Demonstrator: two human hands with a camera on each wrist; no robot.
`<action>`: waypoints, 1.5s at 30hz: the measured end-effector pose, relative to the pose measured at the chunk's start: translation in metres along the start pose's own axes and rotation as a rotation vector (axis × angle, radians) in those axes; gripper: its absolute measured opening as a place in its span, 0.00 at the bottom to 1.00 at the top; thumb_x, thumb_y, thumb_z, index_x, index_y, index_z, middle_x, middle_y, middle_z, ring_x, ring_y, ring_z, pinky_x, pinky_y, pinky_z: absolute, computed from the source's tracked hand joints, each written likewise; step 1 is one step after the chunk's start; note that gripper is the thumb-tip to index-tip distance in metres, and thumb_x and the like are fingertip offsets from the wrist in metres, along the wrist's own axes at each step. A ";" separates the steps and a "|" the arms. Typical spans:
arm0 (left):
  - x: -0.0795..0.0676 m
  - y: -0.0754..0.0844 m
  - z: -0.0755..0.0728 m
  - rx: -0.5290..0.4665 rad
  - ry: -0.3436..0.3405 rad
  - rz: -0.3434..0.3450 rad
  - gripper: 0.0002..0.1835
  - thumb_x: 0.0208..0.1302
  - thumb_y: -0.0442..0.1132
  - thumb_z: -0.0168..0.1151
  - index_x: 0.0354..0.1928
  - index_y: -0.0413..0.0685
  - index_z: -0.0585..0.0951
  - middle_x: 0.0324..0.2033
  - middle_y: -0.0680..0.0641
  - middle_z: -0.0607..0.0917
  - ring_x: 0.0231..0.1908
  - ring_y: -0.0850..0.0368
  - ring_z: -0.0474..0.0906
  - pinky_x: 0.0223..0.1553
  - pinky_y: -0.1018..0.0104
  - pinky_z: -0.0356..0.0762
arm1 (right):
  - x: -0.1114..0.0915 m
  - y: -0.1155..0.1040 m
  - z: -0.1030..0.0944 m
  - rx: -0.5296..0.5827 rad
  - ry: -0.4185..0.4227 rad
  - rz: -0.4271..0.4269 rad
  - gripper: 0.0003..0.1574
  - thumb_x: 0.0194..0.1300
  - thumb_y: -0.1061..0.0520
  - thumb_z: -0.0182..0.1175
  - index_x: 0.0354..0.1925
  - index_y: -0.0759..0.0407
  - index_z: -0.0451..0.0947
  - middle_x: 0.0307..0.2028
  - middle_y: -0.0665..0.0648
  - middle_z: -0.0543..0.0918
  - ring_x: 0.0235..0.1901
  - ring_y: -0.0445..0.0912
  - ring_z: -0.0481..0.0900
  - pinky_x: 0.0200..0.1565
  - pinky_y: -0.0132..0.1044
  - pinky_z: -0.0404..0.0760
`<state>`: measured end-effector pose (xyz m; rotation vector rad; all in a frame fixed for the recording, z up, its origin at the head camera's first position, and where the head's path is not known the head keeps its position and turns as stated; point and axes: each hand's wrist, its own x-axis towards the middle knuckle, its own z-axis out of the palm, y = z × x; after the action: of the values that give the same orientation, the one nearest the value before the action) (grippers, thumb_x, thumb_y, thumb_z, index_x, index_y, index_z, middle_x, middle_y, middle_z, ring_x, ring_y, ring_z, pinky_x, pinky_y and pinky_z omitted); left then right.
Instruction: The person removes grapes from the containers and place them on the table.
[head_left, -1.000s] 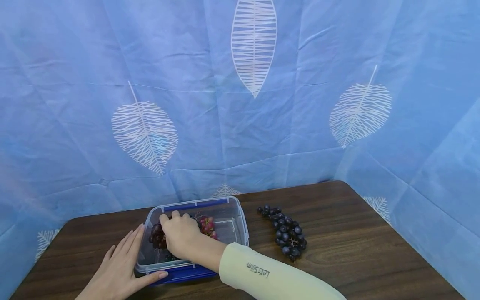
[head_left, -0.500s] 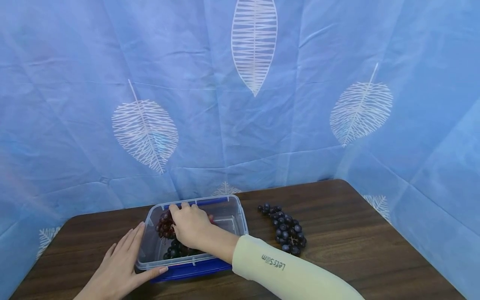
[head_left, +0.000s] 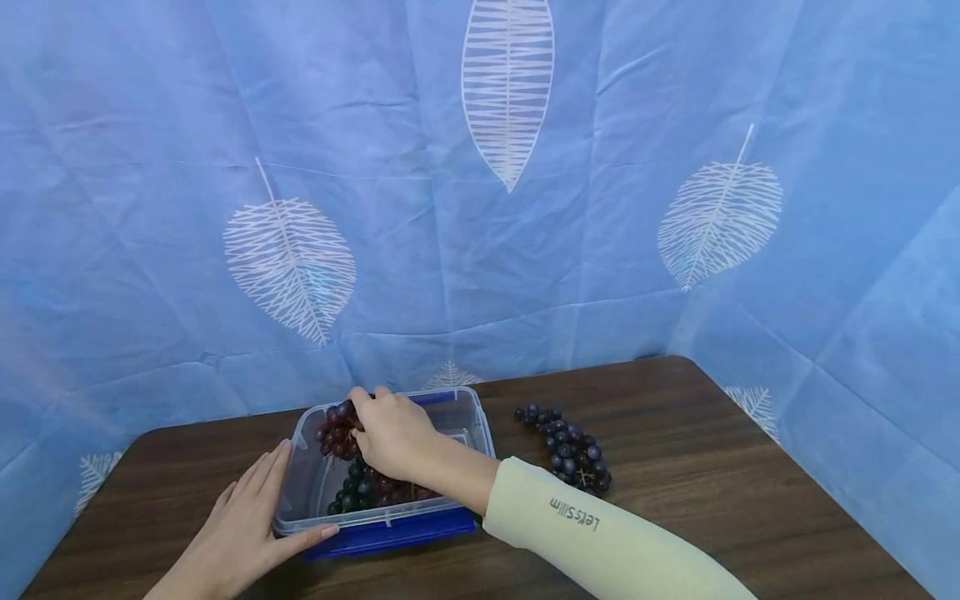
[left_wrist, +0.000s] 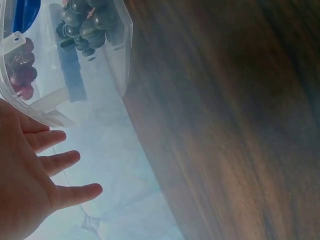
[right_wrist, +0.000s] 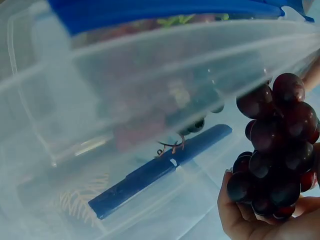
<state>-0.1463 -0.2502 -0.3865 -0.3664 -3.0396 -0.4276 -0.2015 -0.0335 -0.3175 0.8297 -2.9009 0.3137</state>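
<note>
My right hand (head_left: 393, 433) grips a bunch of dark red grapes (head_left: 337, 432) over the back left part of a clear plastic box (head_left: 486, 433). In the right wrist view the fingers (right_wrist: 240, 222) curl round that bunch (right_wrist: 280, 155). Dark green-black grapes (head_left: 352, 490) and reddish grapes (head_left: 397, 490) lie inside the box, partly covered by my right hand and forearm. My left hand (head_left: 240, 521) rests against the box's left side, fingers straight, its thumb along the front rim. From the left wrist, the hand (left_wrist: 22, 175) is spread beside the box wall (left_wrist: 127, 55).
A long bunch of black grapes (head_left: 573, 450) lies on the brown wooden table (head_left: 690, 467), right of the box. Blue latch flaps (head_left: 397, 533) hang along the box's front. A blue cloth (head_left: 390, 250) with white leaf prints hangs behind the table.
My right hand has risen and moved back and slightly right, bringing the dark red bunch up from low in the box. Grapes beneath now show more. My left hand stays put.
</note>
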 end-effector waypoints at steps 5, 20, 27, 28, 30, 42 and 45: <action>0.002 0.000 0.000 0.001 -0.019 -0.002 0.66 0.56 0.76 0.60 0.78 0.32 0.49 0.74 0.27 0.56 0.69 0.23 0.57 0.53 0.20 0.61 | -0.004 0.007 -0.008 0.036 0.032 -0.001 0.29 0.73 0.49 0.60 0.67 0.54 0.70 0.50 0.57 0.82 0.37 0.45 0.84 0.30 0.29 0.79; 0.001 0.002 0.002 0.018 -0.033 0.002 0.65 0.57 0.74 0.60 0.78 0.32 0.47 0.74 0.26 0.55 0.69 0.22 0.56 0.54 0.21 0.62 | -0.026 0.047 -0.040 0.112 0.129 0.021 0.28 0.75 0.50 0.58 0.68 0.57 0.69 0.46 0.58 0.83 0.30 0.44 0.81 0.27 0.32 0.75; 0.001 0.002 0.002 0.014 -0.051 -0.008 0.64 0.58 0.74 0.59 0.78 0.33 0.46 0.74 0.26 0.54 0.69 0.21 0.55 0.55 0.20 0.60 | -0.036 0.068 -0.056 0.162 0.176 0.014 0.28 0.74 0.53 0.59 0.68 0.61 0.69 0.46 0.62 0.83 0.30 0.47 0.81 0.27 0.36 0.75; 0.001 0.002 0.002 0.013 -0.051 -0.010 0.64 0.58 0.74 0.59 0.78 0.33 0.46 0.74 0.26 0.54 0.69 0.20 0.55 0.55 0.20 0.60 | -0.037 0.071 -0.057 0.166 0.178 0.018 0.28 0.74 0.53 0.59 0.68 0.61 0.69 0.46 0.62 0.83 0.30 0.47 0.80 0.28 0.36 0.75; 0.001 0.002 0.002 0.007 -0.052 -0.015 0.65 0.58 0.75 0.59 0.78 0.32 0.46 0.74 0.26 0.54 0.69 0.20 0.55 0.55 0.19 0.59 | -0.039 0.076 -0.060 0.180 0.179 0.032 0.29 0.74 0.54 0.59 0.68 0.61 0.68 0.47 0.63 0.83 0.30 0.47 0.80 0.29 0.38 0.76; 0.001 0.004 0.000 0.004 -0.082 -0.043 0.65 0.58 0.75 0.58 0.78 0.31 0.46 0.74 0.25 0.52 0.70 0.20 0.52 0.57 0.19 0.56 | -0.051 0.103 -0.074 0.198 0.205 0.107 0.30 0.74 0.55 0.58 0.69 0.63 0.67 0.55 0.66 0.82 0.36 0.51 0.84 0.35 0.43 0.80; 0.001 0.005 0.000 0.002 -0.086 -0.045 0.65 0.58 0.75 0.58 0.78 0.31 0.46 0.74 0.25 0.52 0.70 0.20 0.52 0.57 0.19 0.56 | -0.054 0.109 -0.079 0.201 0.201 0.124 0.30 0.74 0.55 0.58 0.69 0.64 0.67 0.48 0.64 0.84 0.22 0.45 0.77 0.27 0.39 0.73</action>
<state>-0.1465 -0.2457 -0.3850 -0.3252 -3.1366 -0.4221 -0.2104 0.1025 -0.2680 0.6038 -2.7675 0.6689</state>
